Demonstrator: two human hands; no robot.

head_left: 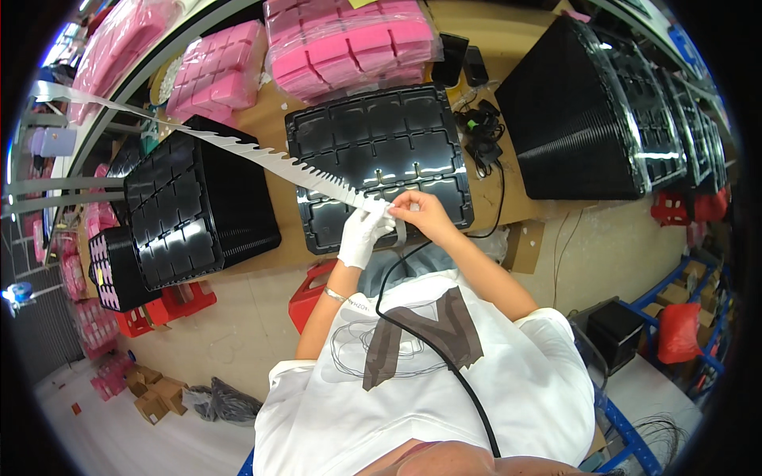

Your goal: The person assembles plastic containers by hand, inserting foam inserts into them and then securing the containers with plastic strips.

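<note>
We hold a long, thin white strip with a saw-toothed edge (274,161), which stretches from our fingers up to the far left, over a black moulded plastic tray (329,127) and a tall stack of glossy black trays (171,210). Our left hand (367,230), in a white glove, has its fingers closed on the strip's near end, above the tray's front part. Our bare right hand (422,216) meets it there, thumb and forefinger brought close together at the tip; we cannot tell whether they pinch it. The tray lies on a brown tabletop (492,24), with pink foam blocks wrapped in clear plastic (349,44) behind it and a tangle of black cables and adapters (482,139) to its right.
</note>
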